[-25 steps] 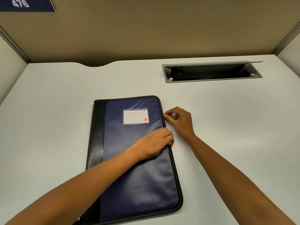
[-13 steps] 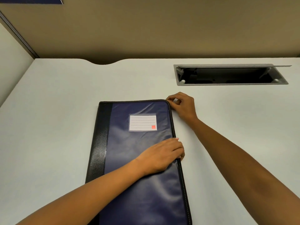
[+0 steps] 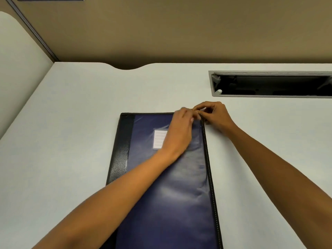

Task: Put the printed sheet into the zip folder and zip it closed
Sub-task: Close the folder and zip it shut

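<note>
right hand [image 3: 216,115] pinches glossy navy zip folder [image 3: 170,203] corner

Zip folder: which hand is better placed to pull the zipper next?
Right. The right hand pinches at the far right corner of the zip folder, on its zipper edge; the left hand rests on top of it, probably steadying it.

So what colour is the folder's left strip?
The strip is black, beside a navy cover; head view.

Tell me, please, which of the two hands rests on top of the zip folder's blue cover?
The left hand, lying across the zip folder and partly covering its label; the right hand sits beside its right edge, pinching at the far corner.
</note>
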Demonstrator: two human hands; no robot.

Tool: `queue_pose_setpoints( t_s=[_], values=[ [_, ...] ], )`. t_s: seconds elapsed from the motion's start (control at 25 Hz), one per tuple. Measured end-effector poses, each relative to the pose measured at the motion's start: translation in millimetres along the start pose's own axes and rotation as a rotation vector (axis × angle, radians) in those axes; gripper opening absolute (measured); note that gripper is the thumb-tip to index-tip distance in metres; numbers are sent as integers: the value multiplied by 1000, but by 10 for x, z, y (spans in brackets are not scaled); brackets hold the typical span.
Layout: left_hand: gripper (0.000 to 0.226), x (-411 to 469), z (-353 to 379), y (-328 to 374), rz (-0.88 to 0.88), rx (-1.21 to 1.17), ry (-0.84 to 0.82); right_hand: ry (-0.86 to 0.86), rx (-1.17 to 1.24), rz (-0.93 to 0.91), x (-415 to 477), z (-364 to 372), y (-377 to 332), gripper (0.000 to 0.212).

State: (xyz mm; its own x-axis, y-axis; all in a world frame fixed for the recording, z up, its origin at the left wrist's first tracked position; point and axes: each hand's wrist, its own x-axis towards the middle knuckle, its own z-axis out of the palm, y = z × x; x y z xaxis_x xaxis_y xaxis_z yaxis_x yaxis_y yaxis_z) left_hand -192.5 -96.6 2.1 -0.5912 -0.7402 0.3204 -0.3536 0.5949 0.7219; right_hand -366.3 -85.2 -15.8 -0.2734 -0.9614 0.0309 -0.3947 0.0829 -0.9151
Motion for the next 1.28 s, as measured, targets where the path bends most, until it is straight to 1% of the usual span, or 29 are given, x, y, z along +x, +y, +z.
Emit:
queue_pose_setpoints(
  t_s=[0.04,0.08,0.12,0.16,0.2,0.28,0.4,0.48,0.56,0.68,0.8,0.92,1.0,1.08,1.16,1.28],
  values=[
    [17,187,-50,-69,-117,22,56,12,11,-2,-18,6,1,9],
    [14,352,-92,-146,-221,41,27,24,18,-3,-30,13,0,9],
    [11,493,-119,-202,-311,63,-70,36,17,-3,-31,21,7,9],
    [14,605,-130,-234,-377,92,-193,45,13,-6,-29,27,7,10],
    [17,689,-132,-250,-416,115,-303,53,10,-7,-29,33,6,9],
    [19,821,-148,-261,-421,140,-418,67,16,5,-27,38,4,8],
    [18,941,-215,-310,-322,155,-528,81,-8,25,-35,41,-3,7],
    [14,979,-260,-364,-249,155,-568,98,-53,19,-68,59,1,13],
    [10,976,-267,-410,-175,155,-534,134,-60,18,-123,87,6,19],
    [6,943,-219,-454,-107,144,-427,155,-74,-13,-175,99,23,18],
    [11,930,-207,-516,-35,178,-379,121,-44,17,-158,83,20,16],
    [20,908,-272,-641,5,204,-366,127,-26,19,-142,87,23,14],
    [24,877,-309,-683,90,252,-355,129,-30,3,-133,111,23,13],
    [23,874,-349,-681,207,325,-379,127,-33,-1,-122,134,21,13],
    [22,907,-398,-675,345,404,-448,126,-34,-1,-121,127,28,13],
    [17,971,-429,-736,459,408,-537,139,-56,-3,-116,115,62,13]
  ],
)
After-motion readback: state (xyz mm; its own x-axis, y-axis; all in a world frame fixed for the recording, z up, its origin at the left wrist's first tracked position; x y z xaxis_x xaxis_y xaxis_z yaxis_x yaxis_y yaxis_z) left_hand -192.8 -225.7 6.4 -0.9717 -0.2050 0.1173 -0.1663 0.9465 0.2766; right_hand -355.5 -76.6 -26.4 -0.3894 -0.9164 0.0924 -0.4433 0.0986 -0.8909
